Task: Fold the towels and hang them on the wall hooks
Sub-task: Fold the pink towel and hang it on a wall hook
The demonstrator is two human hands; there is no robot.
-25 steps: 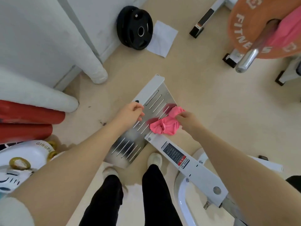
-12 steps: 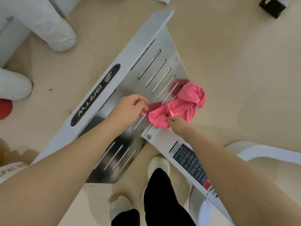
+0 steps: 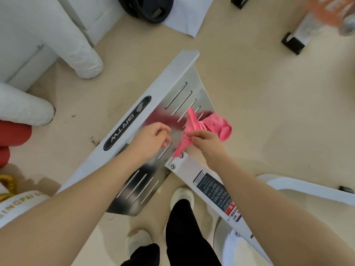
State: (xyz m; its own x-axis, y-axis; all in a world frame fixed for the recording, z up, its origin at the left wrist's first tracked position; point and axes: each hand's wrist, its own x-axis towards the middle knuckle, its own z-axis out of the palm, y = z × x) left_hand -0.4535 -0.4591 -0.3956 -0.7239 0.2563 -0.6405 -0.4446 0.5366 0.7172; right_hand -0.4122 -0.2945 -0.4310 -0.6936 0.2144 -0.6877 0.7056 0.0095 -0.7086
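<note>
Pink towel bunched, held above the right edge of the slotted metal plate; right hand grip clenched on the towel's middle, one end pointing up, another trailing down toward the white beam; left hand just left of it, grip released, fingers loosely curled, grasping nothing; black weight plate far on the floor.
</note>
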